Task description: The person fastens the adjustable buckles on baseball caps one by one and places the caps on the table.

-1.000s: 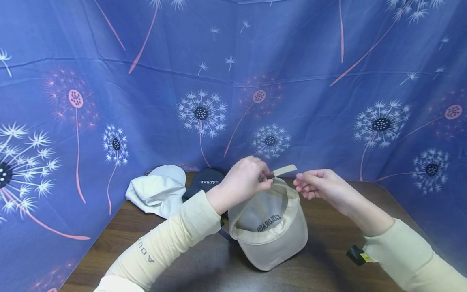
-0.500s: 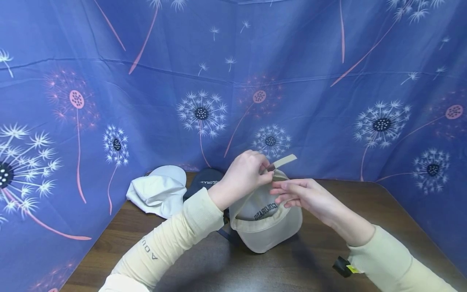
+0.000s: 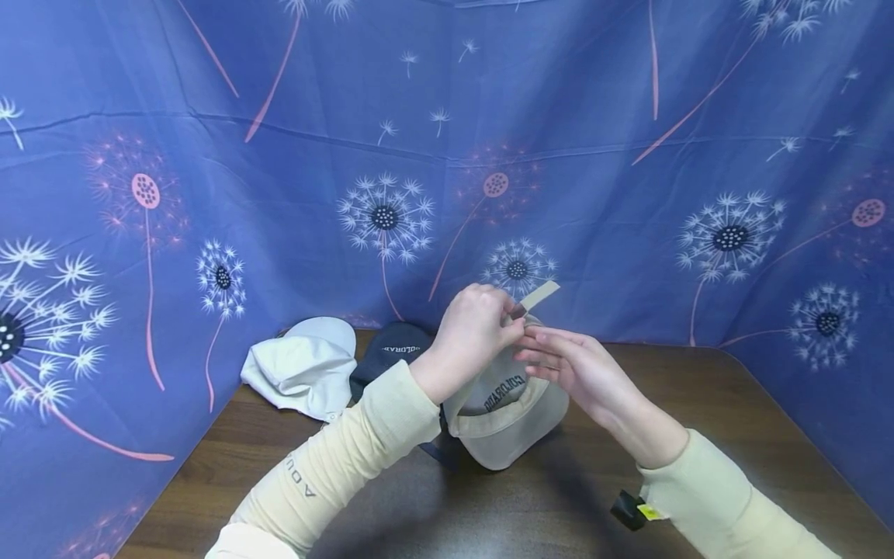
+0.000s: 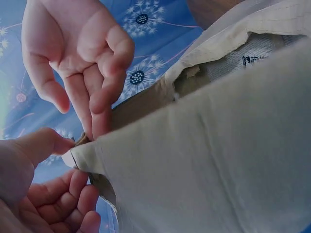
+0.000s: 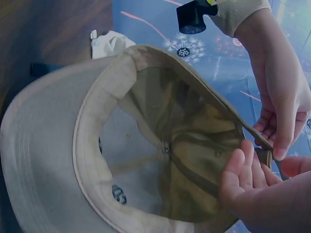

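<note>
A beige baseball cap (image 3: 522,435) hangs tilted, its inside towards me and dark lettering showing through. My left hand (image 3: 475,330) pinches the back strap between thumb and fingers, and the loose strap end (image 3: 541,297) points up to the right. My right hand (image 3: 583,376) has its fingers stretched against the strap area from the inner side. In the left wrist view the right thumb stands apart from those fingers. The right wrist view shows the cap's sweatband (image 5: 92,126) and lining, with both hands meeting at the back opening. The strap's fastening is partly hidden by fingers.
A white cap (image 3: 300,365) lies at the left of the brown wooden table (image 3: 663,435). Beside it is a dark navy cap (image 3: 391,349) with light lettering, partly behind the left arm. A blue dandelion-print cloth (image 3: 594,171) hangs behind the table.
My right hand has moved left and its fingers now touch the strap area. The cap has risen slightly, and the strap end tilts more upward.
</note>
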Motion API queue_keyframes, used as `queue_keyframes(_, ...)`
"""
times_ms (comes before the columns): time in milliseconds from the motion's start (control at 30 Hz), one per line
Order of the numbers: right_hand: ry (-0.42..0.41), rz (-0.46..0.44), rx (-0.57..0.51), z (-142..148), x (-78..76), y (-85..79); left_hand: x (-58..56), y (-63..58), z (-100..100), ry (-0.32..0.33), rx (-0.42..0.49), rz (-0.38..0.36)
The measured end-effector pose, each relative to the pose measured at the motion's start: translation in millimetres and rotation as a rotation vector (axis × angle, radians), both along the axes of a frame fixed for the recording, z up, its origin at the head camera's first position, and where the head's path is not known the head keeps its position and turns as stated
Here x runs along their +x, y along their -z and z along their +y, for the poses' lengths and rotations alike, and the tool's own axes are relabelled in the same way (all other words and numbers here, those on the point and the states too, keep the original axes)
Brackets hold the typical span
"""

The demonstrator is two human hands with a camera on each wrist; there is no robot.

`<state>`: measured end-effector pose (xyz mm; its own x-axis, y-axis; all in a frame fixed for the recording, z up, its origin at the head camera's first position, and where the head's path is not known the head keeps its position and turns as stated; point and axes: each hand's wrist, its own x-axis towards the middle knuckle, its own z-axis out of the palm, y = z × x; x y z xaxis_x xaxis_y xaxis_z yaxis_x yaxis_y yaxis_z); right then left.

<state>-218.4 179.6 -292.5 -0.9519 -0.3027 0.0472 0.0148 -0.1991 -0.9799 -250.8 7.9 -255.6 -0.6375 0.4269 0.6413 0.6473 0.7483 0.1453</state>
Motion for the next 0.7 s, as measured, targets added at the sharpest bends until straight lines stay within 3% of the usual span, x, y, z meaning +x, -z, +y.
queue_keyframes(200,0.051,-0.046,-0.095,-3,-2.3,1.3,-0.5,2.0,3,-0.050,0.015,-0.021)
queue_keyframes(400,0.089,-0.067,-0.156,-6,-5.7,3.3,0.6,3.6,6,-0.057,0.039,-0.035)
queue_keyframes(700,0.136,-0.156,-0.135,-11,-12.6,-0.2,1.6,5.9,9,-0.046,0.030,0.000)
